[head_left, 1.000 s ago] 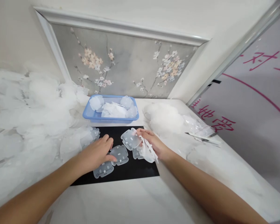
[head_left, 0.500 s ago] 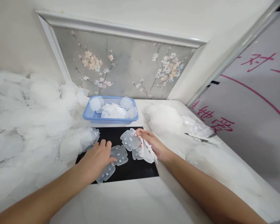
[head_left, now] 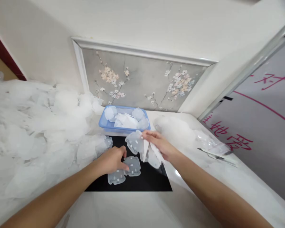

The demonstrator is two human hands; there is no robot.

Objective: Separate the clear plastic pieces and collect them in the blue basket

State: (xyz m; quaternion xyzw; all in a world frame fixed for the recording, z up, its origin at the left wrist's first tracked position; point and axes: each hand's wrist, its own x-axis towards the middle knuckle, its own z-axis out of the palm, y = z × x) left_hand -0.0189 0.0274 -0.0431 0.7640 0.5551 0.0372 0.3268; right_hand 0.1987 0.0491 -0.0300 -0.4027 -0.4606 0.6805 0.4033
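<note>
Several thin translucent white pieces are in my right hand (head_left: 158, 144), pinched by their upper edge and fanned out over the black mat (head_left: 152, 182). One dotted grey-white piece (head_left: 134, 142) sticks out to the left of its fingers. My left hand (head_left: 116, 160) is low over the mat with its fingers curled and its thumb at the left edge of a flat dotted piece (head_left: 133, 166). Whether it grips that piece is not clear. A second flat piece (head_left: 116, 178) lies just below the left hand.
A blue basket (head_left: 104, 123) with similar pieces stands behind the mat. A large heap of translucent pieces (head_left: 38, 136) covers the left side. Clear plastic bags (head_left: 210, 141) and a smaller white pile (head_left: 175, 129) lie at the right.
The camera view has shifted, so the scene sits lower and further right. The two flat pieces under my left hand lie more side by side. My right hand still holds its pieces.
</note>
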